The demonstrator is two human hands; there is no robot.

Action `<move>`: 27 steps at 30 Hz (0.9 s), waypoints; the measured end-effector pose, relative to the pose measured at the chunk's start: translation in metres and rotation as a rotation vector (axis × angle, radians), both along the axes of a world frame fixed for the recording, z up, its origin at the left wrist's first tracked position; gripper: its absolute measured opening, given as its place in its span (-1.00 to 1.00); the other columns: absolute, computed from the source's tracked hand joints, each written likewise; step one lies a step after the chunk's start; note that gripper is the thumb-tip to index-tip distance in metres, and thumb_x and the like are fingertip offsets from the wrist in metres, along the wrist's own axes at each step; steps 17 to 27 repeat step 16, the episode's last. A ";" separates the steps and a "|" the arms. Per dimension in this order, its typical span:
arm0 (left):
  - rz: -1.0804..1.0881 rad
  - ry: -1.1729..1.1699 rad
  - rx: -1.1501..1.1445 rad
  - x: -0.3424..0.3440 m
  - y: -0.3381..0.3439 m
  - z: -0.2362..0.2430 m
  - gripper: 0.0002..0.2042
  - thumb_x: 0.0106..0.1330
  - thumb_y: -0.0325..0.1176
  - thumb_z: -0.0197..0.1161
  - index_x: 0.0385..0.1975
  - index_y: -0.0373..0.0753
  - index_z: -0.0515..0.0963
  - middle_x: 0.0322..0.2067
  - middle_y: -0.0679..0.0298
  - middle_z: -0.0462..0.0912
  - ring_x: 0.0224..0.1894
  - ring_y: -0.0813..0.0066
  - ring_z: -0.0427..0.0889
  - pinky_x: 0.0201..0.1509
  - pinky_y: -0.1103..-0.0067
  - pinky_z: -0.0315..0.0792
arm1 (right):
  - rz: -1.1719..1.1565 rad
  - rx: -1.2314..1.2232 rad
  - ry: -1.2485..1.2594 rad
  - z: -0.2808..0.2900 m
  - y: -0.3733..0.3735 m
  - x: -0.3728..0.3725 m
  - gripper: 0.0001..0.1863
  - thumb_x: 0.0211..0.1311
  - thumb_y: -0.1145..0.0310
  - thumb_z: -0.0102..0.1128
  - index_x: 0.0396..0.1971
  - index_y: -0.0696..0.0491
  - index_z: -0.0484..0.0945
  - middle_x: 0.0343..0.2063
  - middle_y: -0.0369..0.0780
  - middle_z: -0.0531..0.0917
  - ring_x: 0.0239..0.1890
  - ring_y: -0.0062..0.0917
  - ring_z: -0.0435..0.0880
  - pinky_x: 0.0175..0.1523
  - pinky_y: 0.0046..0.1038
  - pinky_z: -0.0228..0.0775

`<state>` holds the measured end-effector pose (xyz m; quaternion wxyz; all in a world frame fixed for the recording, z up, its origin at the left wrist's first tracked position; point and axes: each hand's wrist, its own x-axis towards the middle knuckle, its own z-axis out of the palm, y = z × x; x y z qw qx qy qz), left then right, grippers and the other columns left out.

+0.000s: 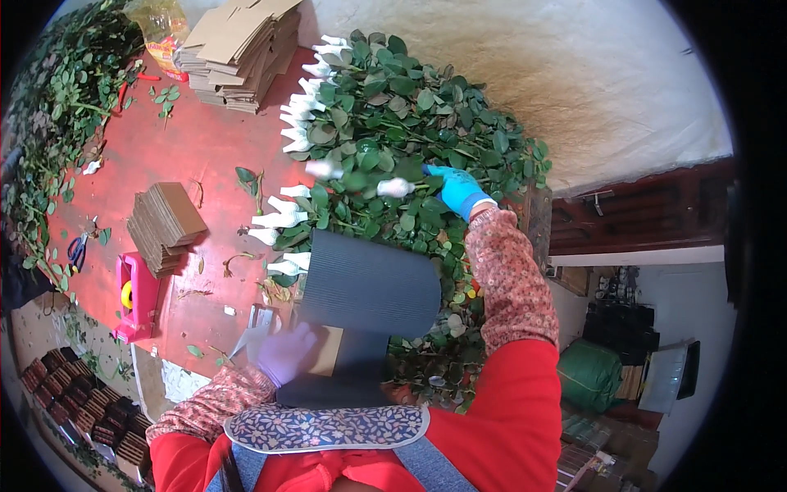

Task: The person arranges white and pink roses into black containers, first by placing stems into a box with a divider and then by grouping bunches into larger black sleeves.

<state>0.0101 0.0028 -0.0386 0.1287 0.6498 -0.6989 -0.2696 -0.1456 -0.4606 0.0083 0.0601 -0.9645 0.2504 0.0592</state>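
My right hand (461,190), in a blue glove, is closed around leafy stems at the right side of a big pile of roses (402,115). Near it, a rose with a white-covered bud (396,188) is blurred by motion, as is another white bud (324,170). My left hand (285,354), in a pale purple glove, is at the table's near edge, over a piece of brown cardboard (327,351). Its fingers are smeared. Beside it, a dark ribbed sheet (373,283) curves over part of the roses. More white-covered buds (280,220) point left.
On the red table (221,148) are a small cardboard stack (164,225), a larger stack (238,53), a pink tape dispenser (137,299) and blue-handled scissors (78,252). Leafy stems (61,107) lie at the left. A pale wall (607,90) rises behind.
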 end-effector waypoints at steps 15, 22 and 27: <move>-0.034 -0.026 -0.020 0.002 0.004 -0.018 -0.62 0.10 -0.20 0.41 -0.15 -0.18 0.47 -0.17 0.08 0.47 -0.41 0.11 0.65 -0.41 0.27 0.53 | -0.158 0.124 0.028 -0.102 0.068 0.094 -0.72 0.10 0.40 0.24 -0.15 0.02 0.57 -0.27 -0.05 0.69 -0.16 -0.09 0.69 -0.10 -0.09 0.52; -0.028 -0.008 0.059 0.001 0.006 -0.022 -0.57 0.07 -0.18 0.43 -0.11 -0.18 0.47 -0.14 0.07 0.46 -0.34 0.12 0.66 -0.38 0.28 0.54 | -0.129 0.156 0.100 -0.100 0.065 0.089 -0.65 0.07 0.35 0.30 -0.10 0.03 0.58 -0.22 -0.04 0.69 -0.11 -0.10 0.69 -0.03 -0.10 0.52; -0.028 -0.008 0.059 0.001 0.006 -0.022 -0.57 0.07 -0.18 0.43 -0.11 -0.18 0.47 -0.14 0.07 0.46 -0.34 0.12 0.66 -0.38 0.28 0.54 | -0.129 0.156 0.100 -0.100 0.065 0.089 -0.65 0.07 0.35 0.30 -0.10 0.03 0.58 -0.22 -0.04 0.69 -0.11 -0.10 0.69 -0.03 -0.10 0.52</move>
